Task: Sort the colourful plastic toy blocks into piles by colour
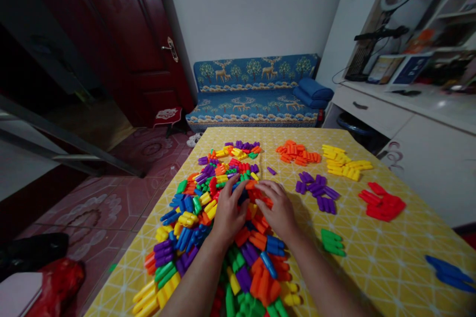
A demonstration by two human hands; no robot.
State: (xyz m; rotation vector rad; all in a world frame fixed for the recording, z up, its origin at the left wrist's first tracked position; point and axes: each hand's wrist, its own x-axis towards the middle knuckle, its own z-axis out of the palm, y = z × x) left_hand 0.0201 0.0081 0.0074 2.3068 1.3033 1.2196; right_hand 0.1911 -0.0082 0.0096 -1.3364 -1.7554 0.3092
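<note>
A large mixed pile of bullet-shaped plastic building blocks (189, 237) in several colours covers the left and middle of the table. My left hand (229, 210) is over the pile, its thumb and fingers curled round a blue block (241, 193). Close on its right, my right hand (278, 208) bends its fingers and thumb over an orange block (266, 201); the fingers partly hide it. Sorted by colour on the right lie orange blocks (297, 152), yellow blocks (345, 163), purple blocks (318, 189), red blocks (383, 203), green blocks (332, 242) and blue blocks (449, 273).
The table wears a yellow patterned cloth (372, 252). Between the pile and the sorted groups lies a single purple block (271, 171). Beyond the table stands a blue sofa (253, 99); a white cabinet (427, 143) is at the right, and a dark red door (130, 25) at the left.
</note>
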